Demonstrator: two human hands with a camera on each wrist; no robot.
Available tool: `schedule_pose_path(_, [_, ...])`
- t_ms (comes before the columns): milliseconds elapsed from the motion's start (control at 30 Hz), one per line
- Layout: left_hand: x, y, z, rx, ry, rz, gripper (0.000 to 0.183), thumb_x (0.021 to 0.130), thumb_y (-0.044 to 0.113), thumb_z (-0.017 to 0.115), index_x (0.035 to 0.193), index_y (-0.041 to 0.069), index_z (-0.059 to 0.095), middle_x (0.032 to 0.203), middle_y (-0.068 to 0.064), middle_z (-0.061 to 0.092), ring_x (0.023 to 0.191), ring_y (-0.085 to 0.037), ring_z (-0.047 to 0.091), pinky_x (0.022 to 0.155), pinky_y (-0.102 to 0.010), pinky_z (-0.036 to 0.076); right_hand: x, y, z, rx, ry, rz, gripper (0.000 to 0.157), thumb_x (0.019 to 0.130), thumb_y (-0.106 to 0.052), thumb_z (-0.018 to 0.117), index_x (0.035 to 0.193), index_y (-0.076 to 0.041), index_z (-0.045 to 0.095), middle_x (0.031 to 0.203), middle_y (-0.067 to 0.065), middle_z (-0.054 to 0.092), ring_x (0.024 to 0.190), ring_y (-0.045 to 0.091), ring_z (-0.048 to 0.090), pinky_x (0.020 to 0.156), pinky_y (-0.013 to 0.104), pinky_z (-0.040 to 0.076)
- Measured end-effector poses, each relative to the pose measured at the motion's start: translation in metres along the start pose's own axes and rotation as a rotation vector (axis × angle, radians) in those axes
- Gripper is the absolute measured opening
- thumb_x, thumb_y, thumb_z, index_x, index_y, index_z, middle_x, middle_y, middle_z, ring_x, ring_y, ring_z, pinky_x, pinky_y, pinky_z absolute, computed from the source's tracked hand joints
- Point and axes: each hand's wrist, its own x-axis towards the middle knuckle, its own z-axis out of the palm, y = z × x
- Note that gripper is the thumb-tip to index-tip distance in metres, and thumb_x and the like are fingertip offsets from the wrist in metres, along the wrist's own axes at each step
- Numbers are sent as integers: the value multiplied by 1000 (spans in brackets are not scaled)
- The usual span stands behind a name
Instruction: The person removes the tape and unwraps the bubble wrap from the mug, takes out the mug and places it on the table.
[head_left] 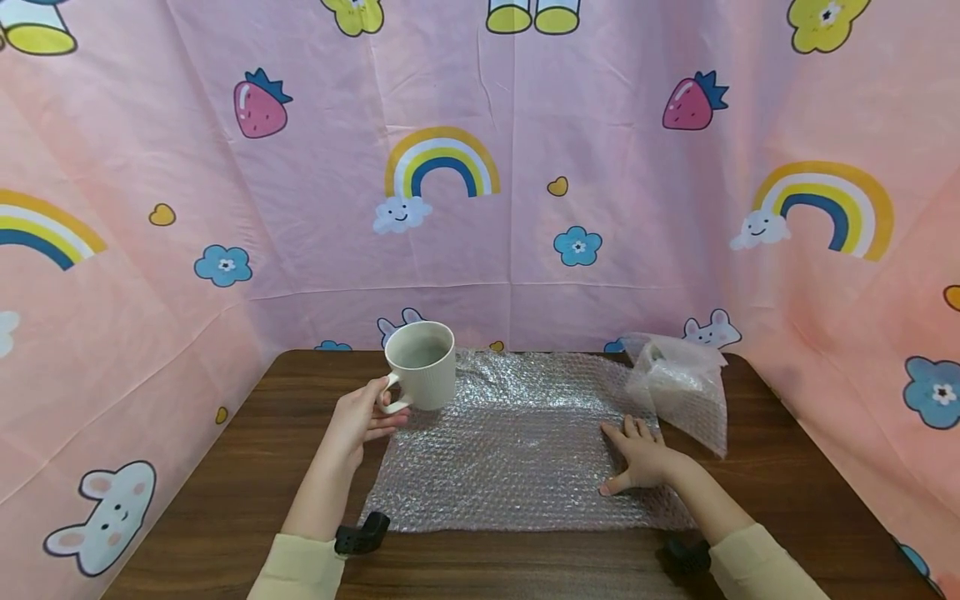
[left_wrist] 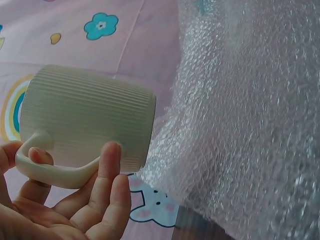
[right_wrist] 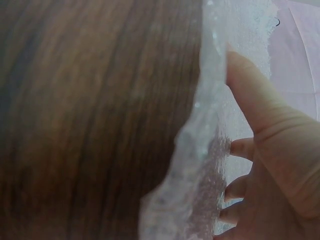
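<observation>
A white ribbed mug [head_left: 429,375] is held by its handle in my left hand [head_left: 367,419], over the left back part of a bubble wrap sheet [head_left: 517,467]. In the left wrist view the mug [left_wrist: 90,115] lies sideways across the picture, with a finger through its handle [left_wrist: 55,172]. My right hand [head_left: 637,457] rests on the right side of the sheet, fingers spread. The right wrist view shows its thumb and fingertips touching the bubble wrap [right_wrist: 200,135] near its edge.
A bubble-wrapped bundle [head_left: 678,383] stands at the back right, overlapping the sheet's corner; what it holds is hard to make out. The dark wooden table [head_left: 225,492] shows around the sheet. A patterned cloth [head_left: 510,250] hangs behind and on both sides.
</observation>
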Motion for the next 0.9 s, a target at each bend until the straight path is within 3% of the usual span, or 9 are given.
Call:
schedule_pose_path(333, [1, -2, -18, -2, 65, 22, 39, 98, 38, 49, 76, 7, 53, 86, -16, 70, 80, -26, 70, 66, -30, 55, 0, 0, 0, 18, -4, -5, 116, 67, -56, 80, 151, -2, 22, 148, 41, 3, 134, 58, 0, 101, 72, 3])
schedule_pose_path(900, [9, -12, -43, -60, 192, -10, 40, 97, 41, 51, 76, 8, 54, 80, -10, 71, 74, -19, 70, 65, -28, 55, -1, 1, 0, 13, 9, -32, 114, 68, -53, 81, 150, 2, 23, 146, 43, 4, 133, 60, 1, 99, 73, 4])
